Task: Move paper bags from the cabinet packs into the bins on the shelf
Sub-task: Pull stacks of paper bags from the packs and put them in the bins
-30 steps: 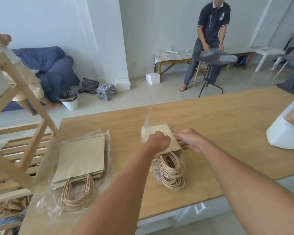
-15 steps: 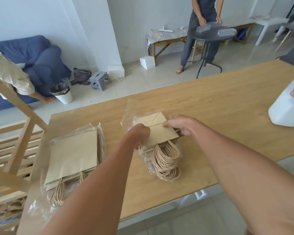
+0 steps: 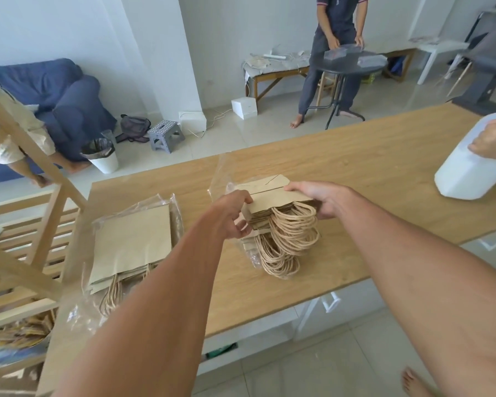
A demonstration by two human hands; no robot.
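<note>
**Colours on the bench**

Paper bags (image 3: pixel 272 197): kraft tan, twisted handles (image 3: pixel 294 230) same tan. Second pack (image 3: pixel 132 242): tan under clear glossy film. Tabletop (image 3: pixel 370 167): light oak woodgrain. Jug (image 3: pixel 467 174): white. Sofa (image 3: pixel 58 96): navy. Step stool (image 3: pixel 165 133): grey, dotted top. Wall white, floor tiles pale grey.

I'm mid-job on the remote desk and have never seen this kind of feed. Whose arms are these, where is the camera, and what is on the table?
There is no machine: a person works bare-handed, and the single wide-angle camera sits on their head, looking forward and down. The left hand and right hand grip a stack of paper bags from either side, its rope handles hanging toward the camera. Clear plastic wrap lies loose around the stack's far end. A second pack of bags, in its plastic, lies flat to the left on the wooden table. At the right edge another person's hand touches a white container. A wooden shelf stands on the left.
</note>
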